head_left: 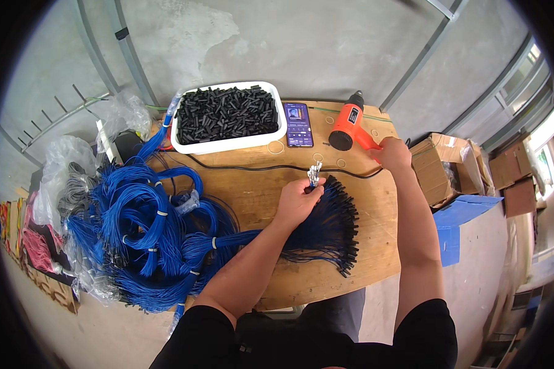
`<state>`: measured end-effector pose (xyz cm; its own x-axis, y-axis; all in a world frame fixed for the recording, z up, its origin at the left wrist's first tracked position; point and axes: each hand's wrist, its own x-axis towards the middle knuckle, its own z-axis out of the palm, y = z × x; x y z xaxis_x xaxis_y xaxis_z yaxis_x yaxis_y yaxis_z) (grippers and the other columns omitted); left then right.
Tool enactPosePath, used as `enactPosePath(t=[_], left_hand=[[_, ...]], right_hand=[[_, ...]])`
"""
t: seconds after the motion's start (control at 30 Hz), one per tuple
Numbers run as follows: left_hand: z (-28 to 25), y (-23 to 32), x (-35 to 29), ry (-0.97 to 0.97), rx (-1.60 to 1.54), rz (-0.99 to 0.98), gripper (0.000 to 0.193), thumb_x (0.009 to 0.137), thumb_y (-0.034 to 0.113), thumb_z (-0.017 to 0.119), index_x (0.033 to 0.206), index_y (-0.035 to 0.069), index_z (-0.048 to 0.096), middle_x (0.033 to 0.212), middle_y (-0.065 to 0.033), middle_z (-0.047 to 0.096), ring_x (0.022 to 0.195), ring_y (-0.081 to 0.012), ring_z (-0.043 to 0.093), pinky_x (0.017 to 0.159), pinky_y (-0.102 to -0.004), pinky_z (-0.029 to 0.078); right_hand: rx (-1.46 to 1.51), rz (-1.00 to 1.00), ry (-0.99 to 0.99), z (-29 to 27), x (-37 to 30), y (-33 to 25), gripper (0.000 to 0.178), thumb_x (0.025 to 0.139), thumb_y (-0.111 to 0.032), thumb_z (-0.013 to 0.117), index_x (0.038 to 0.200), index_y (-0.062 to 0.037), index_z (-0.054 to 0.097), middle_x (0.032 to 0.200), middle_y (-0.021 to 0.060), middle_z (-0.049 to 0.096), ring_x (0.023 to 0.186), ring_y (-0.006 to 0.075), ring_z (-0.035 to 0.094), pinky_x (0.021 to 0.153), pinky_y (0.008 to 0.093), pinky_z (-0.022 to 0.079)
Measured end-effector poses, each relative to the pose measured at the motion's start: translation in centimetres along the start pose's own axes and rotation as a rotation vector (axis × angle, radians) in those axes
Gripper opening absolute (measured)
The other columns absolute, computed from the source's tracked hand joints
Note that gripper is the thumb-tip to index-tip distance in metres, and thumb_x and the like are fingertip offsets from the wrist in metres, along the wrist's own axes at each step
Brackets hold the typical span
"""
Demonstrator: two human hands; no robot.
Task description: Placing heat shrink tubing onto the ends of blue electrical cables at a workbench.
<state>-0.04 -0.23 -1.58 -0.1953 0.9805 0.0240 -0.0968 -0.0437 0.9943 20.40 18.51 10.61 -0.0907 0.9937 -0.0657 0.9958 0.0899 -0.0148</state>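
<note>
Black-sleeved arms (420, 246) reach forward, right hand (395, 154) clasping heat gun (348, 126), left hand (298, 202) pinching wires (314, 174).

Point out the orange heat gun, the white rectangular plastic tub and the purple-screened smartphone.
Orange heat gun (349, 118), head view: on its body.
White rectangular plastic tub (231, 146), head view: near wall.
Purple-screened smartphone (299, 125), head view: screen middle.

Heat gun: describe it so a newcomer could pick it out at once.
Find the wooden table and go to its far right part, just right of the phone. The right hand grips the handle of the heat gun there. Its orange-red body and black nozzle set it apart from the flat phone and the white tub of black tubes.
</note>
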Motion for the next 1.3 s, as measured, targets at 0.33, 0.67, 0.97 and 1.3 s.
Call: enactPosePath(t=[0.33, 0.67, 0.97, 1.3], left_hand=[[-0.9, -1.9, 0.8, 0.136, 0.686, 0.185, 0.021, 0.086, 0.015, 0.071, 0.103, 0.005, 0.074, 0.078, -0.0132, 0.069, 0.065, -0.0181, 0.064, 0.063, -0.0321, 0.050], [0.6, -0.3, 0.5, 0.042, 0.095, 0.078, 0.019, 0.090, 0.009, 0.066, 0.106, -0.001, 0.071, 0.071, -0.0016, 0.064, 0.061, -0.0073, 0.057, 0.055, -0.0244, 0.046], [0.4, -0.8, 0.5, 0.151, 0.139, 0.095, 0.019, 0.084, 0.018, 0.071, 0.098, 0.006, 0.075, 0.077, -0.0148, 0.069, 0.064, -0.0247, 0.065, 0.062, -0.0350, 0.051], [0.4, -1.6, 0.7, 0.162, 0.079, 0.155, 0.016, 0.084, 0.015, 0.072, 0.097, 0.005, 0.074, 0.084, -0.0155, 0.069, 0.070, -0.0245, 0.064, 0.064, -0.0347, 0.050]], right_hand=[[0.255, -1.297, 0.449, -14.0, -21.9, -10.9, 0.036, 0.067, -0.008, 0.072, 0.103, -0.0141, 0.075, 0.058, 0.0052, 0.051, 0.052, 0.0221, 0.053, 0.050, 0.0357, 0.039], [0.188, -1.319, 0.559, -13.6, -35.9, -3.3, 0.032, 0.077, -0.003, 0.062, 0.105, -0.0154, 0.071, 0.086, 0.0065, 0.056, 0.069, 0.0201, 0.054, 0.052, 0.0322, 0.039], [0.186, -1.480, 0.734, -18.7, -29.6, -6.5, 0.032, 0.087, 0.002, 0.053, 0.108, -0.0166, 0.068, 0.114, 0.0078, 0.062, 0.085, 0.0182, 0.055, 0.055, 0.0287, 0.040], [0.367, -0.589, 0.182, 2.2, -4.5, -10.6, 0.039, 0.095, -0.012, 0.055, 0.134, -0.0130, 0.056, 0.081, 0.0212, 0.064, 0.075, 0.0335, 0.066, 0.069, 0.0428, 0.052]])
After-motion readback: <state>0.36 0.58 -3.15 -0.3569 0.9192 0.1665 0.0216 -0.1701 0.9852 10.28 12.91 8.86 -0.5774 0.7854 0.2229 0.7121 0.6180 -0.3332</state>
